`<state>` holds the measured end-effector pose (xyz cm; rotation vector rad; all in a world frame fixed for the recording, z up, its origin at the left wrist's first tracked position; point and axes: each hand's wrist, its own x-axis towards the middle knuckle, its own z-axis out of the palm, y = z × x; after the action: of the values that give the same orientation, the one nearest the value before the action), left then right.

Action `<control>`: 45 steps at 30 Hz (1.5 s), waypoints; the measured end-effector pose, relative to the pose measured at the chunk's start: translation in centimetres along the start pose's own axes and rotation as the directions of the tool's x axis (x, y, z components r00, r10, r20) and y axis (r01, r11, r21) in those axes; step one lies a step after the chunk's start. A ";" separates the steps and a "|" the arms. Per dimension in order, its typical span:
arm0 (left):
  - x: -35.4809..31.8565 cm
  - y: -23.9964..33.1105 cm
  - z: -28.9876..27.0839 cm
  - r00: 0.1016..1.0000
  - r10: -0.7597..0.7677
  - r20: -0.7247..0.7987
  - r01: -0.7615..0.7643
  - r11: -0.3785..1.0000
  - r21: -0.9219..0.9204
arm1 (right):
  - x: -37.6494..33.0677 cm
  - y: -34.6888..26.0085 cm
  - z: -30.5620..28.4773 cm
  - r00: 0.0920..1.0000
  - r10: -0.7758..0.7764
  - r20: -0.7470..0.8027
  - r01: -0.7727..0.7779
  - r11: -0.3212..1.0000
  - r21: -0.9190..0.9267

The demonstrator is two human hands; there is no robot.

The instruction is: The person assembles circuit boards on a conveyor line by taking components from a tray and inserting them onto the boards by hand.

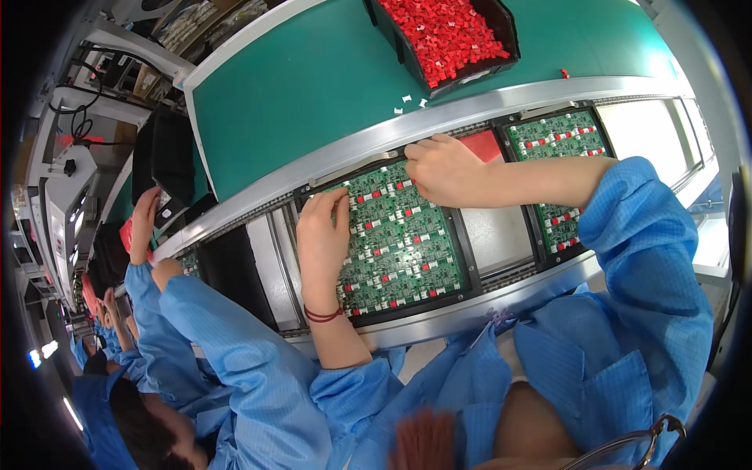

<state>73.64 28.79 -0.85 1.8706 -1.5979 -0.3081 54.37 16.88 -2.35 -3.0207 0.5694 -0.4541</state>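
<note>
In front of me a green circuit board panel (pixel 399 251) lies in a black frame on the conveyor, with rows of small red and white connectors on it. My left hand (pixel 321 239) is over the panel's upper left corner, its fingers bent down and drawn together. Whatever they hold, if anything, is hidden. Close to the upper right corner, my right hand (pixel 445 171) has its fingers curled in toward the board; what lies between them cannot be made out. Under my right forearm, a second circuit board panel (pixel 554 129) is partly covered.
Beyond the rail, a black bin (pixel 507 56) full of red connectors (pixel 442 35) stands on the green work surface (pixel 298 94). A few white pieces (pixel 399 110) lie near it. A red piece (pixel 482 146) sits between the panels. At left, a co-worker's hand (pixel 143 219) is near a black bin (pixel 168 153).
</note>
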 end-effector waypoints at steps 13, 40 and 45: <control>-0.2 -0.5 -0.3 1.000 0.000 0.019 -0.001 1.000 0.015 | -0.3 0.0 0.1 0.998 0.061 0.029 -0.064 0.992 0.105; -0.2 -1.4 -0.9 0.997 0.072 -0.022 -0.072 0.997 0.001 | 6.9 13.2 -4.6 0.915 0.402 -0.034 -0.402 0.915 -0.025; -0.6 -0.9 -1.0 1.000 0.014 0.024 -0.014 1.000 -0.015 | 8.2 13.1 -4.7 0.910 0.410 -0.065 -0.406 0.912 0.066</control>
<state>74.81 29.69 -0.79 1.8500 -1.6202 -0.3370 55.70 1.82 3.25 -2.7321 1.1429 -0.5472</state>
